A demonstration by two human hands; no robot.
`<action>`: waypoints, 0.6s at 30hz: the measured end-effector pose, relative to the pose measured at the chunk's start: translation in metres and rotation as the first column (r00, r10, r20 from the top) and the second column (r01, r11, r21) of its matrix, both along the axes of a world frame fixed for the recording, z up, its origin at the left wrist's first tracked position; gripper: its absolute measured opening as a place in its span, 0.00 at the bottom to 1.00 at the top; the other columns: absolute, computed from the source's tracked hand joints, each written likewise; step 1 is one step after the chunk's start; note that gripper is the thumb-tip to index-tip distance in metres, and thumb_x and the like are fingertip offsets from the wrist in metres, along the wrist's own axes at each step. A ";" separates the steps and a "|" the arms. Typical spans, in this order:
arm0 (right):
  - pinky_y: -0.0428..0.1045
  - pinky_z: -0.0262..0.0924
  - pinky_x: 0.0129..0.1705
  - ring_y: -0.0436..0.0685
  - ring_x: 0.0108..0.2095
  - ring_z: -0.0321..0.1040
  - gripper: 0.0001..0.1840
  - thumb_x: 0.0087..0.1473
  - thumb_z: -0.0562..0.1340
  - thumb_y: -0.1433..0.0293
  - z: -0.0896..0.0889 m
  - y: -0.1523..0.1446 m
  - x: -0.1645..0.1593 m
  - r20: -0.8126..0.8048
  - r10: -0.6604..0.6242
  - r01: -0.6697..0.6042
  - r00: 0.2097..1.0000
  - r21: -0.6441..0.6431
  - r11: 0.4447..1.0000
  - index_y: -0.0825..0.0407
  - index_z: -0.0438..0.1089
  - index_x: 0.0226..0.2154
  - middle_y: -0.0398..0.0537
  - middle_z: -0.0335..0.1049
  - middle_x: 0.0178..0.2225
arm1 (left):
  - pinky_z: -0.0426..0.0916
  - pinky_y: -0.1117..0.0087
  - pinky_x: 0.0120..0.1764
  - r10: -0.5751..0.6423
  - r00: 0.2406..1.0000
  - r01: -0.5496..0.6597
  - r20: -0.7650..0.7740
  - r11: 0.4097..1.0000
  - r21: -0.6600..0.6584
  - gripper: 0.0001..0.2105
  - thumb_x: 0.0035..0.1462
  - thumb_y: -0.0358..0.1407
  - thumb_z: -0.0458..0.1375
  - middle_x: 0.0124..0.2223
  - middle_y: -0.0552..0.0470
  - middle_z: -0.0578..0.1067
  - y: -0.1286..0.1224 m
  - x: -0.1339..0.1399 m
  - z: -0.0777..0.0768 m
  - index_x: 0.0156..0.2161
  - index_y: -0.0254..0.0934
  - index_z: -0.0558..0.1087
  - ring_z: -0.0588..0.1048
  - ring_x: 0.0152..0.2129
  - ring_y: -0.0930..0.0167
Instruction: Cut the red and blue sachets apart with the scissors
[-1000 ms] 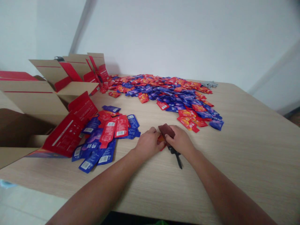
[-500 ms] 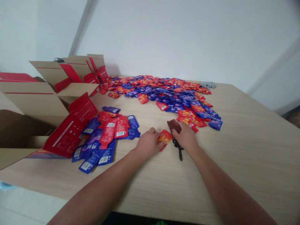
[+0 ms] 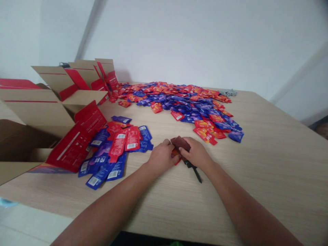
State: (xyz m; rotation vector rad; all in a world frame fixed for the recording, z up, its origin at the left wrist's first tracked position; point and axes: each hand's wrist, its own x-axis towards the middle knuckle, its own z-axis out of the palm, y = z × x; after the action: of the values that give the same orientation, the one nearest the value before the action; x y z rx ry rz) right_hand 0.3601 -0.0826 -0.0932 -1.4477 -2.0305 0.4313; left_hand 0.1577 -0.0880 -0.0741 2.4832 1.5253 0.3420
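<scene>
At the middle of the table, my left hand (image 3: 162,155) has its fingers closed on the left side of a red-orange pouch (image 3: 175,153) that lies on the tabletop. My right hand (image 3: 198,153) grips a flat brown object with a black stem (image 3: 181,143), whose kind I cannot make out. Its brown end covers much of the pouch, and the black stem points down toward me. Left of my left hand lies a loose heap of red and blue pouches (image 3: 118,145), several with barcodes showing.
Open cardboard boxes with red flaps (image 3: 74,147) stand along the left side. A long pile of red and blue pouches (image 3: 176,99) stretches across the back of the table (image 3: 269,164). A grey cloth (image 3: 228,92) lies at its right end, near the white wall.
My right hand has moved left with the brown object, from beside the red-orange pouch to over it. The black stem now slants more. My left hand has stayed in place.
</scene>
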 end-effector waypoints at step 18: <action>0.54 0.64 0.46 0.64 0.45 0.74 0.15 0.61 0.64 0.63 -0.007 0.012 0.023 0.067 -0.347 0.342 0.936 0.075 0.937 0.50 0.75 0.49 0.54 0.79 0.45 | 0.72 0.66 0.42 -0.012 1.000 0.012 0.004 1.000 0.005 0.16 0.64 0.51 0.61 0.47 0.47 0.75 0.002 -0.003 -0.004 0.46 0.41 0.79 0.79 0.41 0.64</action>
State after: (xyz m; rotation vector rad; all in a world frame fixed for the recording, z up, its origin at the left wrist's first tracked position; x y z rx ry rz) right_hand 0.3830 -0.0703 -0.1005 -1.7624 -1.7792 0.1629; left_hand 0.1551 -0.0862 -0.0777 2.4934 1.5091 0.3486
